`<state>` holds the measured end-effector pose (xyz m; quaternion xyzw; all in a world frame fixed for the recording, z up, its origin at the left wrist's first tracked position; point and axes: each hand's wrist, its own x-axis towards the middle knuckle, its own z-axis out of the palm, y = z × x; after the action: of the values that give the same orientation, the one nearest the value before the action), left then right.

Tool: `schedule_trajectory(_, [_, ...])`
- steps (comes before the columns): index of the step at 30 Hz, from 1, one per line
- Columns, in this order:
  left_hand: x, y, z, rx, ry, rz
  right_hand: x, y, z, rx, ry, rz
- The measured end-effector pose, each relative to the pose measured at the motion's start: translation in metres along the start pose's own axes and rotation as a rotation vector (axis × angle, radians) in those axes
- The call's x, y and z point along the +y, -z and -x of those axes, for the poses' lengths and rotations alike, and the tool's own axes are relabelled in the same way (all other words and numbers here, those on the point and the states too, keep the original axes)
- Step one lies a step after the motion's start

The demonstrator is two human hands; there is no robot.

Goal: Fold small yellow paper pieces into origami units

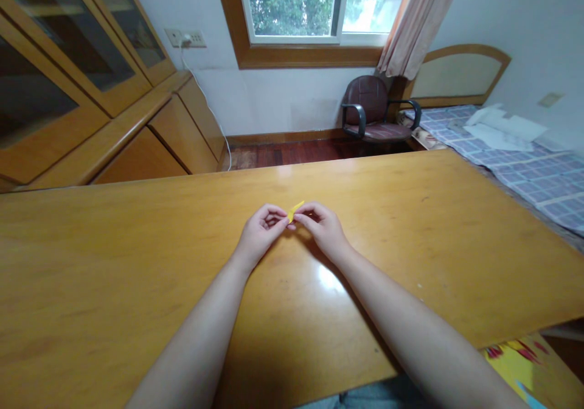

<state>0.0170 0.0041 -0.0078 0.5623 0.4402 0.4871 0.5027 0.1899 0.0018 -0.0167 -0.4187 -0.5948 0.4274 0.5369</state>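
Note:
A small piece of yellow folded paper [294,210] is held between my two hands, just above the middle of the wooden table [137,263]. One narrow pointed end sticks up and to the right. My left hand [264,226] pinches its left side between thumb and fingertips. On the other side, my right hand [322,223] pinches it with thumb and forefinger. The fingertips hide part of the paper, so its full shape cannot be made out.
Beyond the table's far edge stands a maroon armchair [371,108] under the window. A bed [524,153] with a checked cover and white sheets lies to the right. Wooden cabinets [114,117] line the left. Something yellow with a printed pattern [524,366] sits below the table's near right edge.

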Motion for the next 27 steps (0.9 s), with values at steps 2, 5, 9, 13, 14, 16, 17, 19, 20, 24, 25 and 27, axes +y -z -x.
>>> schedule_trajectory(2, [0.0004,-0.0002,0.0006,-0.006,0.002,0.004,-0.0004,-0.0001,-0.0001,0.003,-0.006,0.000])
schedule_trajectory(5, [-0.0004,-0.0002,0.0011,-0.022,-0.001,0.021,-0.0014,-0.0008,-0.0001,0.007,-0.011,-0.003])
schedule_trajectory(9, [-0.0030,-0.0004,0.0011,0.000,-0.013,0.021,-0.0027,-0.0016,-0.0001,0.000,-0.004,-0.011])
schedule_trajectory(13, [-0.0055,-0.0005,0.0003,0.004,-0.012,-0.003,-0.0043,-0.0010,0.0001,0.013,-0.005,0.013])
schedule_trajectory(14, [-0.0060,-0.0004,0.0001,0.001,-0.014,-0.006,-0.0047,-0.0008,0.0003,0.018,-0.008,0.016])
schedule_trajectory(16, [-0.0067,-0.0002,-0.0001,-0.004,-0.021,-0.010,-0.0052,-0.0005,0.0006,0.026,-0.014,0.017])
schedule_trajectory(17, [-0.0069,-0.0001,-0.0001,-0.006,-0.024,-0.009,-0.0053,-0.0005,0.0008,0.029,-0.017,0.016])
schedule_trajectory(19, [-0.0068,-0.0002,0.0000,-0.012,-0.028,-0.004,-0.0050,-0.0006,0.0010,0.034,-0.017,0.014])
schedule_trajectory(20, [-0.0065,-0.0004,0.0002,-0.016,-0.028,-0.002,-0.0046,-0.0007,0.0010,0.034,-0.015,0.012])
schedule_trajectory(24, [-0.0040,-0.0015,0.0011,-0.020,-0.027,-0.005,-0.0031,-0.0007,0.0005,0.039,-0.010,0.018])
schedule_trajectory(25, [-0.0031,-0.0015,0.0014,-0.023,-0.025,-0.005,-0.0030,-0.0007,0.0003,0.043,-0.013,0.021])
schedule_trajectory(27, [-0.0014,-0.0011,0.0019,-0.028,-0.023,-0.002,-0.0031,-0.0006,0.0001,0.050,-0.019,0.021])
